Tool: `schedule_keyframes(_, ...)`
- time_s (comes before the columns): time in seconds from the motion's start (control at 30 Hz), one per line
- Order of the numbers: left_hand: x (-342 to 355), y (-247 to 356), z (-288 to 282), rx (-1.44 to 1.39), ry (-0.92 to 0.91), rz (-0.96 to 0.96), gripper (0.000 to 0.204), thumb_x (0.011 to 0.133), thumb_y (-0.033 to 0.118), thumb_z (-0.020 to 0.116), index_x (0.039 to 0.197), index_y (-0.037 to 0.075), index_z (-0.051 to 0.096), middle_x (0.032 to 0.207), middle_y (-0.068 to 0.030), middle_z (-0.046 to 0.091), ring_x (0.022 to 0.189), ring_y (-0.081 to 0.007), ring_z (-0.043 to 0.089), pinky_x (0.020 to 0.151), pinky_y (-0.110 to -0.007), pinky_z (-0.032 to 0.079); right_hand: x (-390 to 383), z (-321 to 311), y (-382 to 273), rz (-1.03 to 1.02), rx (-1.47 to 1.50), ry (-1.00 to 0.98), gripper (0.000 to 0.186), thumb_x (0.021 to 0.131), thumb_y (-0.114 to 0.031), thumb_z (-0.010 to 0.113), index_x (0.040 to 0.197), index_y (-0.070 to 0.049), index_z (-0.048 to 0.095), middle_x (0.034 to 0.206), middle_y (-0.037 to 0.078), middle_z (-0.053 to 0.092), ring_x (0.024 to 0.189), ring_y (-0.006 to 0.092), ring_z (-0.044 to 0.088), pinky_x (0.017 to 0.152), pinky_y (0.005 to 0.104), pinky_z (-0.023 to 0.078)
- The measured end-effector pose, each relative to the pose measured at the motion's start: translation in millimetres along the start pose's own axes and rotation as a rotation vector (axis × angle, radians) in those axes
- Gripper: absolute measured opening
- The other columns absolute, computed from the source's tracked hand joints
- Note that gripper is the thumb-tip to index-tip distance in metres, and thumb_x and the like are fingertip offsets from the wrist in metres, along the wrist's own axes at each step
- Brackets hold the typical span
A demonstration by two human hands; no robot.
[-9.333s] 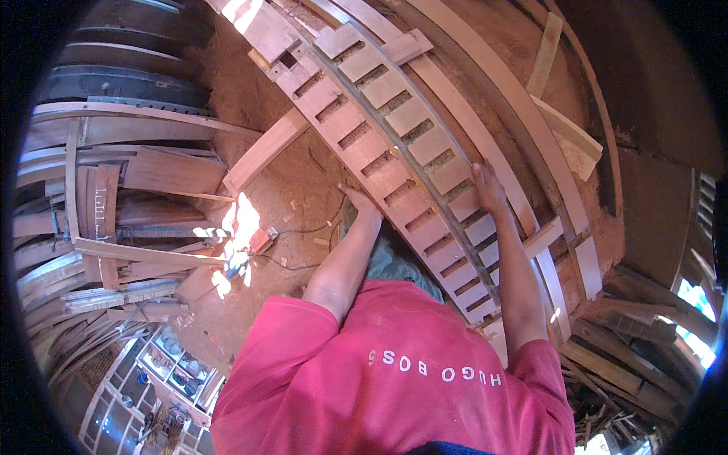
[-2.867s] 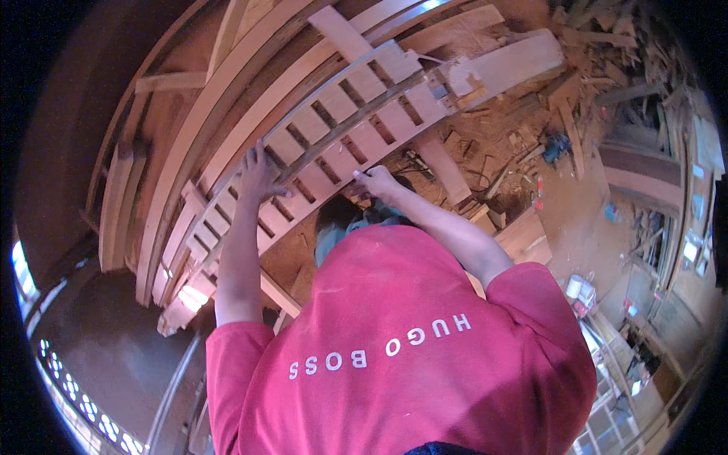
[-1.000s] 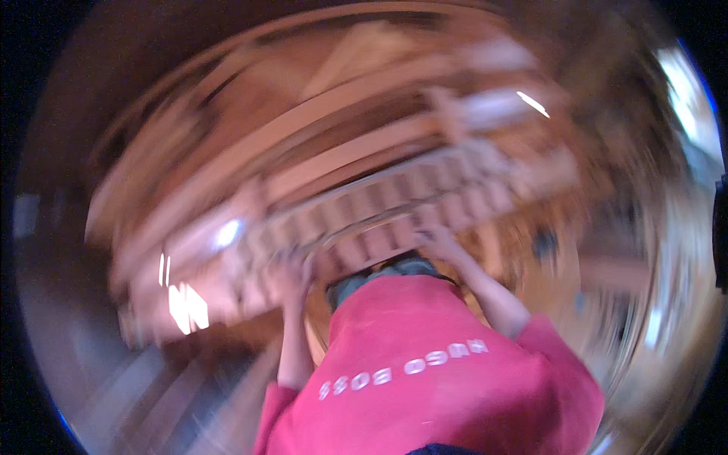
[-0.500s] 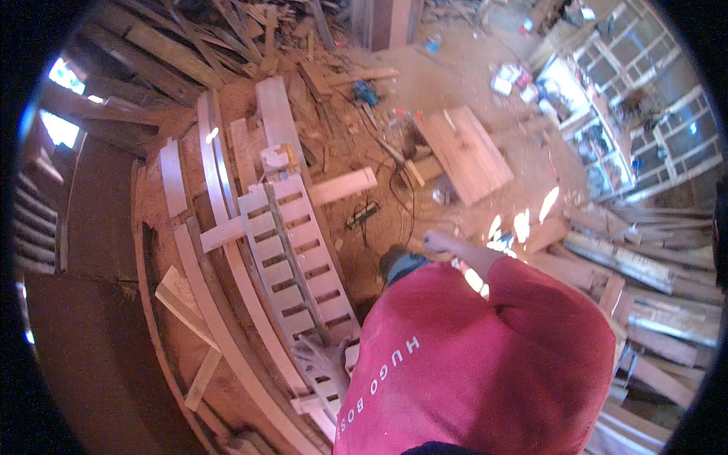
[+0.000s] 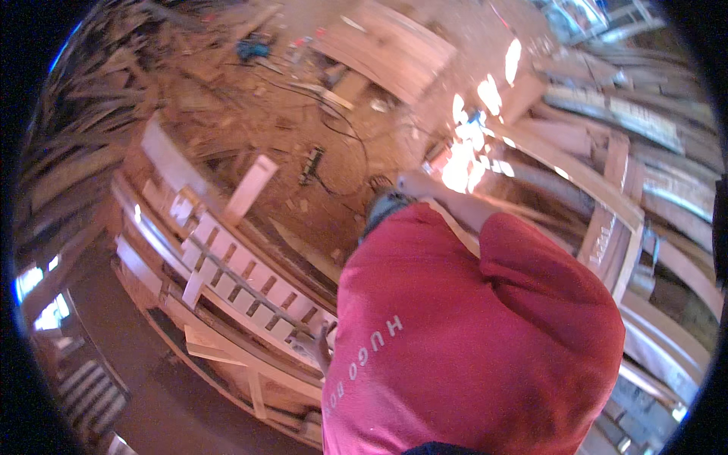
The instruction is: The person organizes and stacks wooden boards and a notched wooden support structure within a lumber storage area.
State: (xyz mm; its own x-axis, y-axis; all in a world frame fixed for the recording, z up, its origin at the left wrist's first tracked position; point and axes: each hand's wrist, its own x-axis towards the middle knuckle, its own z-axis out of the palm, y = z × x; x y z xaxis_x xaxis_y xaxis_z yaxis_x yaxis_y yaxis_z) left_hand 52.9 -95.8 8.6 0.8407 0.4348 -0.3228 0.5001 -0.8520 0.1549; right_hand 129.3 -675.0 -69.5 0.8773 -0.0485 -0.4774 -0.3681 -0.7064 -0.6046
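Observation:
Two long pale boards, each cut with a row of evenly spaced slots, lie side by side at left; the slotted boards (image 5: 246, 265) run to the edge of my red shirt. At their near end my left hand (image 5: 324, 347) rests on them, fingers spread over the wood and partly hidden by the shirt. A white and yellowish object (image 5: 182, 206) sits at their far end. My right hand (image 5: 413, 182) is in front of my body, beside something dark blue-grey (image 5: 385, 208); its fingers are too blurred to read.
A wide wooden panel (image 5: 387, 49) lies on the sawdust-covered ground ahead. Near it are a blue power tool (image 5: 252, 49), a black cable (image 5: 356, 136) and a dark power strip (image 5: 311, 165). A short plank (image 5: 250, 188) juts out by the boards. Lumber (image 5: 667, 197) is piled at right.
The view has turned, so the slotted boards now slant more and the ground things sit farther up and left. My left hand stays at the boards' near end.

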Motion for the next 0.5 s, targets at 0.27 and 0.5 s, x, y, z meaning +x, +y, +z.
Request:
schedule_keyframes(0.27, -26.1, 153.2, -1.6, 0.028, -0.442, 0.243, 0.092, 0.075, 0.060, 0.075, 0.148, 0.015, 0.041, 0.151, -0.0244, 0.039, 0.140, -0.0421, 0.037, 0.108, -0.056, 0.040, -93.4, 13.1, 149.8, 0.396, 0.047, -0.120, 0.026, 0.086, -0.025, 0.065, 0.099, -0.004, 0.073, 0.099, 0.022, 0.073, 0.093, 0.0401, 0.070, 0.081, 0.0491, 0.055)
schedule_keyframes(0.5, -18.2, 242.4, 4.0, -0.015, -0.590, 0.269, 0.068, 0.090, 0.056, 0.065, 0.140, 0.011, 0.054, 0.143, -0.0235, 0.053, 0.133, -0.0401, 0.049, 0.107, -0.053, 0.043, -140.7, 132.6, 305.2, 0.287, 0.380, -0.021, 0.023, 0.091, -0.026, 0.070, 0.101, -0.005, 0.073, 0.092, 0.011, 0.072, 0.087, 0.0206, 0.067, 0.075, 0.0397, 0.051)
